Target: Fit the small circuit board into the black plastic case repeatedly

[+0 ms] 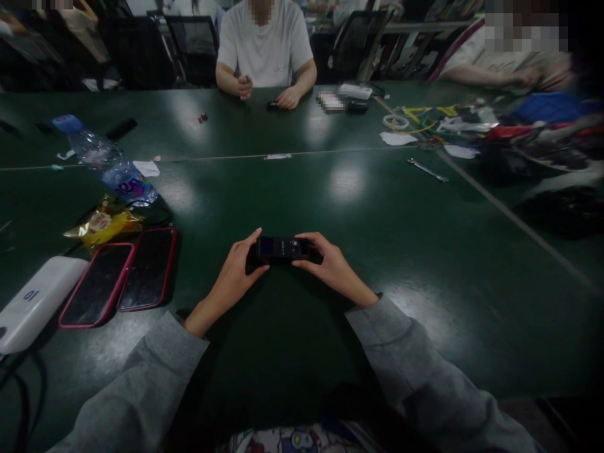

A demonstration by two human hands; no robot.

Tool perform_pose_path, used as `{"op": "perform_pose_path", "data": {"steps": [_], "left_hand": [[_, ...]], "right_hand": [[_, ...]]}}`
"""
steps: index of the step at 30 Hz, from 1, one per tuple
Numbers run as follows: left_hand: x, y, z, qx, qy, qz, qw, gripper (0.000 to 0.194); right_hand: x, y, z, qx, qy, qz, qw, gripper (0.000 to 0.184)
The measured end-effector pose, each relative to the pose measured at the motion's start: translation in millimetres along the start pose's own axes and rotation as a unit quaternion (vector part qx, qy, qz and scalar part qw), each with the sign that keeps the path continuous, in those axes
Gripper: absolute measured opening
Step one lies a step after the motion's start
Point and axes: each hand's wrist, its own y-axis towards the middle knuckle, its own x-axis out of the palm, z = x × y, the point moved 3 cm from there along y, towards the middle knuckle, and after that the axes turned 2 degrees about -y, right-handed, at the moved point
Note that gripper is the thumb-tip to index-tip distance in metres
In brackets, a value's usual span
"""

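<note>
In the head view, you are at a holding step: your left hand (pixel 230 270) and right hand (pixel 338 272) pinch opposite ends of a small black device (pixel 282 249), thumbs along the near edge and fingers along the far one. It lies lengthwise between them, just in front of you, over the dark green, softly glossy surface (pixel 292 201). Its boxy casing looks hard and smooth, so shifting it would likely call for even pressure from both sides. To your left lie two flat, glassy phones (pixel 150 269) in red cases, a rounded white block (pixel 42 302), a crinkled yellow packet (pixel 109 221) and a clear plastic bottle (pixel 106 158).
</note>
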Motion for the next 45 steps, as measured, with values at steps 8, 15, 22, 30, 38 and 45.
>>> {"op": "perform_pose_path", "data": {"steps": [8, 15, 22, 30, 38, 45], "left_hand": [[1.3, 0.9, -9.3, -0.019, -0.043, 0.014, 0.999, 0.078], [-2.0, -0.8, -5.5, -0.026, -0.042, 0.008, 0.999, 0.073], [-2.1, -1.5, -6.7, -0.031, -0.041, 0.005, 0.999, 0.072], [-2.8, -2.6, -5.7, -0.025, -0.036, 0.009, 0.999, 0.070], [-1.4, -1.4, -8.3, -0.012, -0.037, 0.014, 0.999, 0.070], [-0.6, -1.4, -8.6, -0.012, -0.038, 0.022, 0.999, 0.072]], "right_hand": [[-22.9, 4.7, 5.4, 0.027, 0.099, 0.117, 0.988, 0.047], [-63.9, 0.5, 44.7, 0.036, -0.012, 0.304, 0.952, 0.052], [-64.5, -1.8, 57.2, 0.050, -0.112, 0.305, 0.944, 0.053], [-62.4, -1.6, 50.8, 0.030, -0.244, 0.285, 0.926, 0.062], [-58.9, -1.3, 42.4, 0.040, -0.202, 0.261, 0.943, 0.049], [-26.5, -3.2, -17.3, -0.048, -0.050, 0.121, 0.990, 0.050]]}}
